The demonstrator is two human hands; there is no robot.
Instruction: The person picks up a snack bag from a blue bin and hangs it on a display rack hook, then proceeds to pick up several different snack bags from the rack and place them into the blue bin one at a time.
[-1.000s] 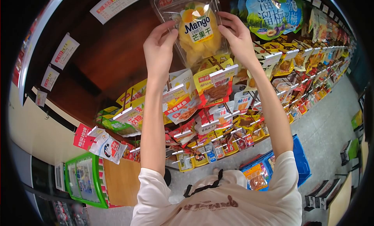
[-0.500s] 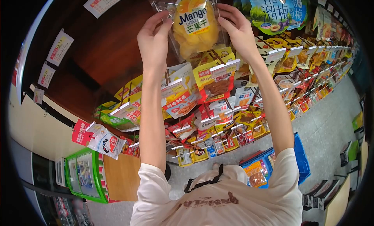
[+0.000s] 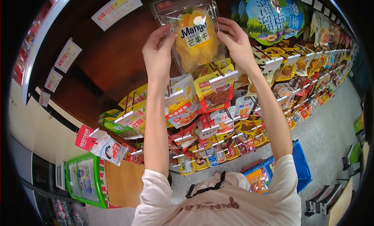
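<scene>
A clear bag of dried mango (image 3: pixel 193 39) is upright at the top centre, in front of the dark brown back panel. My left hand (image 3: pixel 159 50) pinches its left edge between thumb and fingers. On its right edge my right hand (image 3: pixel 235 43) has the same kind of pinch. Just below the bag, a yellow and red snack pack (image 3: pixel 214 91) hangs on a hook with a price tag. A white squid snack pack (image 3: pixel 181 103) hangs to the left of it. Blue and green plum bags (image 3: pixel 269 17) hang to the right of my right hand.
Rows of hanging snacks run down and to the right. Price tags (image 3: pixel 117 9) stick out at the upper left. A blue crate (image 3: pixel 300 167) holding packs stands on the floor at the lower right. A green-framed case (image 3: pixel 86 180) stands at the lower left.
The mango bag and both hands appear slightly lower in view, and more of the bag's top shows. The shelves and tags have also shifted a little. Both hands keep their hold.
</scene>
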